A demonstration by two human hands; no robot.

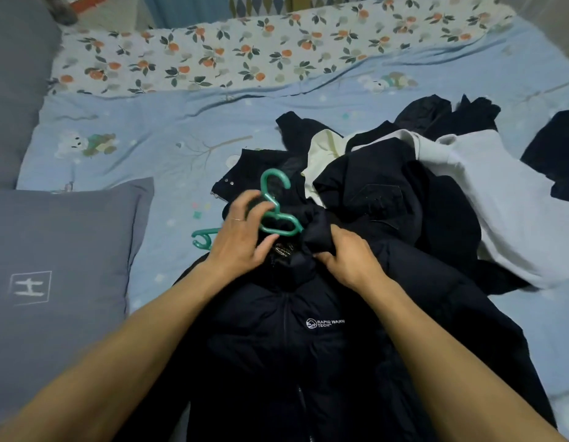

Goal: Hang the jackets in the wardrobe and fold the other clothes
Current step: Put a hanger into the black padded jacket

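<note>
Lying near on the bed (187,129), the black puffer jacket (308,346) has its collar pinched by the right hand (347,260); the left hand (241,237) grips a green hanger (276,215). Dark and white clothes (436,173) pile far right, a grey pillow (59,266) left.

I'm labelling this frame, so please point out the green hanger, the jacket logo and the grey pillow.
green hanger (274,183): head view, hook.
jacket logo (324,323): head view, white chest print.
grey pillow (59,266): head view, front face.
</note>
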